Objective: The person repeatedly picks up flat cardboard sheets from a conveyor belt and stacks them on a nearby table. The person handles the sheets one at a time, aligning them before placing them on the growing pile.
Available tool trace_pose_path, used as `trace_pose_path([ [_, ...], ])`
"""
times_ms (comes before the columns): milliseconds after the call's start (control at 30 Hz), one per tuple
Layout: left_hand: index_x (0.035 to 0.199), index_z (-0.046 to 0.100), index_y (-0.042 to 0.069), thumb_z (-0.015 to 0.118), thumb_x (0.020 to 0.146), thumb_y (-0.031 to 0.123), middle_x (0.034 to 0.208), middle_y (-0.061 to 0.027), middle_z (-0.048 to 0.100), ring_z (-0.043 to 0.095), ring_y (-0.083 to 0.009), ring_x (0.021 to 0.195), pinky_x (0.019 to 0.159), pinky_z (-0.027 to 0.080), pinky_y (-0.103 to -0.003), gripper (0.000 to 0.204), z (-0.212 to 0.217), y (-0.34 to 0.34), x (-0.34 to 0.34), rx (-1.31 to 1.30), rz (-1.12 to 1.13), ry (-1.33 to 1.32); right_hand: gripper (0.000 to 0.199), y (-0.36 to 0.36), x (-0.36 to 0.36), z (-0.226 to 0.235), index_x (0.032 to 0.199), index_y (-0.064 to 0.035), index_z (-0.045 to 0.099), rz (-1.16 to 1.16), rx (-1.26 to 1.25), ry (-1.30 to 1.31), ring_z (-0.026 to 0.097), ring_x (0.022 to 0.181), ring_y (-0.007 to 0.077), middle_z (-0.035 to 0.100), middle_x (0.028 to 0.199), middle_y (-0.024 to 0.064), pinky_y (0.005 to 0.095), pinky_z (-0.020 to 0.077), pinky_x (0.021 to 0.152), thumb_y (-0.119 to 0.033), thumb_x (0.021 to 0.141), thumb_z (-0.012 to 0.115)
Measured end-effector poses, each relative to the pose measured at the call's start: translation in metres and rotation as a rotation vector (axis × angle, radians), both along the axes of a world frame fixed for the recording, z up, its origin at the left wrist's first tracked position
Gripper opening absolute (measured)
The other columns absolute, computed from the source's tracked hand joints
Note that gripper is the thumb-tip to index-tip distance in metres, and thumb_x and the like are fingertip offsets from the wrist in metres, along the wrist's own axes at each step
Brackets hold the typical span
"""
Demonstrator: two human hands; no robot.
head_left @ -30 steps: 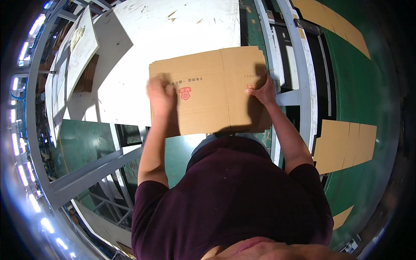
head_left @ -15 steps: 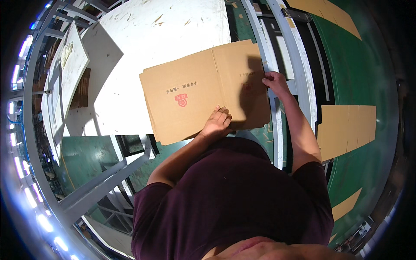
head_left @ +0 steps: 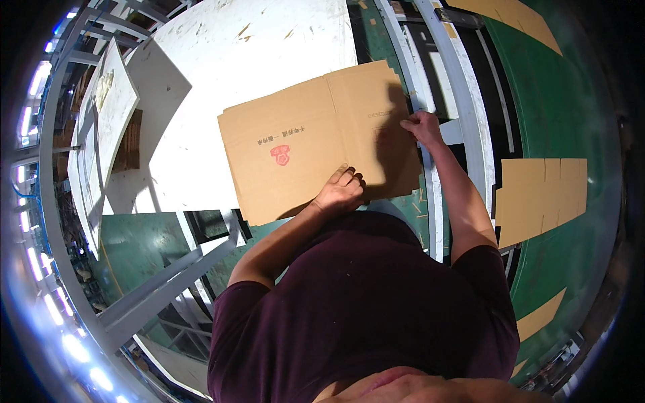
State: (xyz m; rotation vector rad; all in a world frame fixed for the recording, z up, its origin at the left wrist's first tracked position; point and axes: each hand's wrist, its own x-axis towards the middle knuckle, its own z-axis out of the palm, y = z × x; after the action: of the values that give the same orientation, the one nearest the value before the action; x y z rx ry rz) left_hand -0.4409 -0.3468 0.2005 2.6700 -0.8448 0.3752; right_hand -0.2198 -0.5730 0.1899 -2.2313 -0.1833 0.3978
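A stack of flat brown cardboard sheets (head_left: 282, 127) with slightly uneven edges lies on the white table in front of me. The top sheet bears a red printed emblem, and a fold line crosses it right of the middle. My left hand (head_left: 341, 191) is at the near edge of the cardboard, its fingers curled together against it; what lies beneath them is hidden. At the right edge, my right hand (head_left: 423, 127) pinches with thumb and forefinger at the side of the sheet. Its shadow and mine fall over the stack's right part.
The white table (head_left: 269, 40) carries small cardboard scraps. A tilted white board (head_left: 111, 127) stands at left. Grey metal rails (head_left: 463, 87) run along the right, beyond which slotted cardboard pieces (head_left: 541, 201) lie on a green surface (head_left: 557, 114). A grey frame bar (head_left: 161, 279) crosses at lower left.
My right hand has shifted slightly left, onto the sheet's right edge, with its fingers drawn closer together. The left hand has slid a little to the right along the near edge.
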Motion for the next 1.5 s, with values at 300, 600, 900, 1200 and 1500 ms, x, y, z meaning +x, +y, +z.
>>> trace_pose_path([
  [300, 0.088, 0.058, 0.006, 0.069, 0.066, 0.024, 0.101, -0.0105, 0.059, 0.055, -0.0276, 0.100, 0.095, 0.044, -0.043, 0.031, -0.004, -0.008, 0.007, 0.021, -0.065, -0.043, 0.032, 0.001, -0.012, -0.001, 0.085, -0.0029, 0.067, -0.088, 0.060, -0.177, 0.065, 0.070, 0.0181, 0.068, 0.076, 0.0074, 0.0313, 0.0507, 0.065, -0.026, 0.067, 0.080],
  [600, 0.107, 0.054, 0.001, 0.072, 0.071, 0.020, 0.106, -0.0157, 0.057, 0.054, -0.0329, 0.105, 0.095, 0.045, -0.044, 0.044, -0.005, -0.017, -0.013, -0.084, 0.109, 0.035, 0.042, -0.232, -0.099, -0.053, 0.109, -0.0042, 0.061, -0.712, -0.211, -0.616, 0.062, 0.094, 0.0302, 0.063, 0.101, 0.0164, 0.0371, 0.0486, 0.083, -0.009, 0.069, 0.072],
  [900, 0.102, 0.058, -0.003, 0.065, 0.068, 0.007, 0.108, -0.0183, 0.057, 0.055, -0.0363, 0.104, 0.097, 0.044, -0.047, 0.036, 0.006, -0.021, -0.012, -0.101, 0.089, 0.116, 0.056, -0.420, -0.194, -0.104, 0.133, -0.0039, 0.040, -0.698, -1.116, -0.328, 0.038, 0.127, 0.0343, 0.043, 0.135, 0.0191, 0.0433, 0.0325, 0.104, -0.018, 0.081, 0.055],
  [1200, 0.101, 0.059, -0.005, 0.064, 0.071, 0.006, 0.107, -0.0183, 0.057, 0.054, -0.0351, 0.105, 0.097, 0.044, -0.047, 0.032, -0.015, -0.016, -0.017, -0.047, 0.100, -0.014, 0.014, -0.271, -0.114, 0.221, 0.090, 0.0017, 0.059, -0.464, -0.546, -0.418, 0.064, 0.072, 0.0308, 0.061, 0.073, 0.0196, 0.0421, 0.0485, 0.064, -0.010, 0.082, 0.058],
  [1500, 0.106, 0.059, -0.003, 0.061, 0.075, 0.013, 0.110, -0.0186, 0.057, 0.053, -0.0356, 0.108, 0.100, 0.040, -0.048, 0.035, -0.008, -0.016, -0.026, 0.046, 0.167, 0.000, 0.019, -0.167, -0.121, 0.262, 0.096, -0.0020, 0.063, -0.343, 0.641, 0.043, 0.063, 0.081, 0.0139, 0.066, 0.089, 0.0053, 0.0311, 0.0506, 0.073, -0.010, 0.079, 0.068],
])
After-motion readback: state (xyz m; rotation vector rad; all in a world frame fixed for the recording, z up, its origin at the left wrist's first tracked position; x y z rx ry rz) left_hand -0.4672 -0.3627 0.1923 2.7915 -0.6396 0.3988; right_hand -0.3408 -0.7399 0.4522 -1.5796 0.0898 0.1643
